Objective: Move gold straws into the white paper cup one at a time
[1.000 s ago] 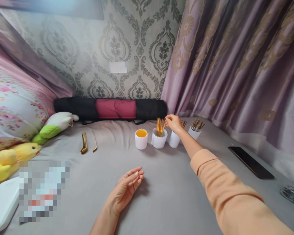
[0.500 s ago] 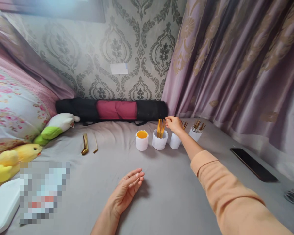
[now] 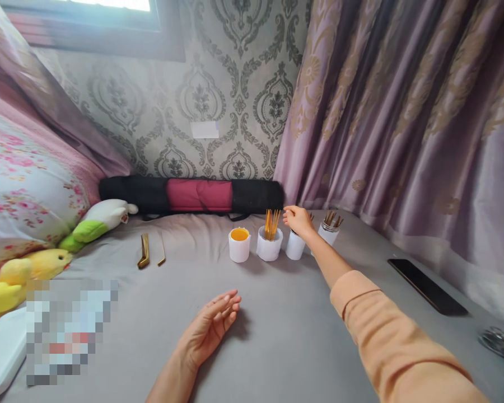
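Note:
My right hand (image 3: 298,219) reaches over a white-wrapped cup (image 3: 295,246), fingers pinched together. Whether anything thin is between the fingertips is too small to make out. Just left of those fingertips, several thin golden sticks (image 3: 272,225) stand upright in another white-wrapped cup (image 3: 269,250). A white cup with an orange-yellow inside (image 3: 239,249) is left of that one. Partly behind my right wrist, a further white cup (image 3: 328,235) holds brownish sticks. Lower down, my left hand (image 3: 213,327) hovers or rests over the grey sheet, open, fingers loosely curled and holding nothing.
Bent golden tubes (image 3: 143,252) and one thin bent rod (image 3: 162,250) lie at left. A black and maroon roll bag (image 3: 199,196) lies along the wall. Plush toys (image 3: 96,221) are at far left. A phone (image 3: 426,286) lies at right, near a purple curtain (image 3: 361,140).
The view has tilted up a little, showing more of the window. My right hand has shifted slightly, uncovering more of the third cup's rim. My left hand stays much the same.

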Demonstrator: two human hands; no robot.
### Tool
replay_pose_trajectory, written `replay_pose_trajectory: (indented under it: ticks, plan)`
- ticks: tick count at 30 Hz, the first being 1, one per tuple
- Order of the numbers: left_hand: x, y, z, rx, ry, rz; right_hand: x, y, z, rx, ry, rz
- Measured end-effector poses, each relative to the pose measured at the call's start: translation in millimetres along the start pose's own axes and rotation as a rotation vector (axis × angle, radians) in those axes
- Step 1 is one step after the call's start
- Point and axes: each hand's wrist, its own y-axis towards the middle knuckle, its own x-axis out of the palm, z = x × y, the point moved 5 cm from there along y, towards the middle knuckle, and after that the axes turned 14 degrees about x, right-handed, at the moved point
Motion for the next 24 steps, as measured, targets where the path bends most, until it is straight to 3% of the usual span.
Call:
replay_pose_trajectory:
  ticks: [7, 13, 17, 24]
  plan:
    - [-4.2, 2.9, -3.1, 0.008, -0.042, -0.011, -14.5, -34.4, -11.0, -0.018, 0.068, 0.006]
    - [-1.5, 1.9, -2.7, 0.013, -0.052, -0.020, -16.1, -73.8, -14.2, -0.032, 0.282, -0.028]
    - [0.0, 0.7, -2.6, 0.017, -0.060, -0.016, 1.9, -107.9, -10.7, 0.005, 0.377, -0.113]
    - [1.5, 2.2, -3.1, 0.028, -0.058, -0.037, 52.0, -160.4, 1.3, 0.134, 0.452, -0.356]
